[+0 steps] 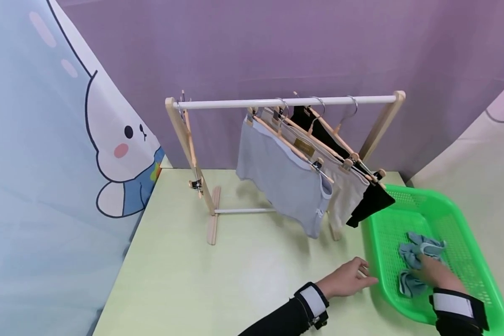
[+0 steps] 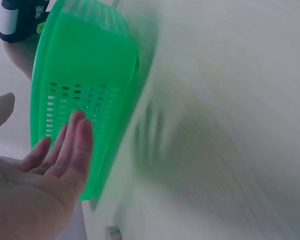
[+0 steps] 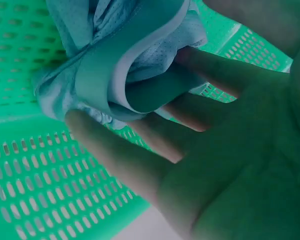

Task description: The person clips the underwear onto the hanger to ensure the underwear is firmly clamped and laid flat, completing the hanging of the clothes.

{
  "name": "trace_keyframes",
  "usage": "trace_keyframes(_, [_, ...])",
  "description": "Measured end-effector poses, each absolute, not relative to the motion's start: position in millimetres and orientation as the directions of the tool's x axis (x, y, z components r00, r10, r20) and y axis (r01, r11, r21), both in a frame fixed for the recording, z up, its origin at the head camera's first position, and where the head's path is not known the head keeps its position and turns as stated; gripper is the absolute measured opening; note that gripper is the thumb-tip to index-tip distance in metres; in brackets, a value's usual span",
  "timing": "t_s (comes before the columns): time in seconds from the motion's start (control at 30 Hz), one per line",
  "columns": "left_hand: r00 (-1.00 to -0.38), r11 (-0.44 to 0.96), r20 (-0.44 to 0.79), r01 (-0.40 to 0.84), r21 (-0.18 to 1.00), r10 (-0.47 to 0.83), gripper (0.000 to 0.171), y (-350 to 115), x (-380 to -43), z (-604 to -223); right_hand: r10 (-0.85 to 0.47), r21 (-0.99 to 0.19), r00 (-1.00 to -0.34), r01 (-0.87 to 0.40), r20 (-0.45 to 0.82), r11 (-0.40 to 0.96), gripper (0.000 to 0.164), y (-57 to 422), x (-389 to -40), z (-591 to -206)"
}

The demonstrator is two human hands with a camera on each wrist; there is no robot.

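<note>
Crumpled blue-green underpants with a smooth band lie in the green plastic basket at the right. My right hand reaches into the basket, its fingers spread and touching the cloth. In the right wrist view the fingertips run along and under the underpants, with the thumb held apart. Outside the basket's left side, my left hand hovers over the table with its fingers loosely bent. It holds nothing, and the left wrist view shows the palm facing the basket wall.
A small clothes rack stands behind the hands. Grey-blue, beige and black underpants hang from clip hangers on it, the black pair close to the basket's rim. Another hanger hangs at the rack's left end.
</note>
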State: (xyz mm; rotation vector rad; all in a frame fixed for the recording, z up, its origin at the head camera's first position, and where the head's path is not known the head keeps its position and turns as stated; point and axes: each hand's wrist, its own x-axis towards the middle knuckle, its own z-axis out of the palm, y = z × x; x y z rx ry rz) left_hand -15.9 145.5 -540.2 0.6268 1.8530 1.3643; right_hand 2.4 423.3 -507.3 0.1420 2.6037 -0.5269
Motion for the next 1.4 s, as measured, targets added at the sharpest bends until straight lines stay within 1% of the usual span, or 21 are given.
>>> trace_keyframes(0.07, [-0.625,0.294,-0.263,-0.056,0.954,0.735,0.041,148.6,-14.1,-538.0,0.011,-0.341,-0.88,0.195,-0.474,0.92,0.085,423.3,3.4,-509.0])
trace_keyframes(0.23, [-0.658,0.256,-0.247,-0.084,0.963,0.711,0.036,156.4,-11.6,-534.6,0.039,-0.325,-0.874,0.222,-0.485,0.919,0.073,423.2,4.4,-508.6])
trace_keyframes(0.43, [-0.662,0.25,-0.225,-0.059,0.967,0.715,0.036,161.7,-12.2,-532.7,0.057,-0.325,-0.887,0.227,-0.458,0.918,0.068,422.4,5.8,-502.4])
trace_keyframes(0.53, [-0.685,0.253,-0.21,-0.039,0.967,0.697,0.036,165.8,-12.1,-534.9,0.084,-0.323,-0.901,0.238,-0.425,0.916,0.061,421.5,6.1,-497.0])
trace_keyframes(0.6, [-0.71,0.245,-0.205,-0.047,0.968,0.674,0.035,169.0,-11.7,-537.2,0.12,-0.333,-0.918,0.256,-0.378,0.908,0.05,419.7,6.3,-492.6])
trace_keyframes(0.67, [-0.742,0.224,-0.207,-0.078,0.971,0.638,0.034,171.7,-11.3,-539.4,0.164,-0.353,-0.942,0.266,-0.293,0.897,0.039,416.7,6.8,-488.6])
trace_keyframes(0.73, [-0.768,0.176,-0.225,-0.147,0.973,0.6,0.032,173.8,-10.4,-541.2,0.198,-0.39,-0.962,0.259,-0.189,0.884,0.029,412.9,7.9,-485.3])
trace_keyframes(0.83, [-0.79,0.092,-0.263,-0.255,0.962,0.554,0.031,175.4,-9.0,-542.7,0.224,-0.422,-0.974,0.219,-0.039,0.88,0.022,405.6,11.3,-479.7])
trace_keyframes(0.93, [-0.792,0.039,-0.284,-0.313,0.949,0.54,0.029,176.2,-7.3,-542.9,0.243,-0.437,-0.968,0.194,0.059,0.878,0.023,398.2,15.6,-470.1])
trace_keyframes(1.03, [-0.788,0.031,-0.279,-0.315,0.949,0.549,0.023,176.6,-6.4,-542.8,0.267,-0.459,-0.953,0.176,0.14,0.871,0.027,392.6,19.4,-456.4])
trace_keyframes(1.13, [-0.783,0.026,-0.267,-0.306,0.952,0.562,0.018,177.4,-5.7,-543.7,0.298,-0.456,-0.928,0.17,0.225,0.874,0.028,385.0,21.1,-435.8])
trace_keyframes(1.4, [-0.776,0.003,-0.262,-0.318,0.948,0.573,0.016,180.1,-4.5,-546.7,0.391,-0.441,-0.87,0.236,0.302,0.866,0.034,358.7,23.9,-377.4])
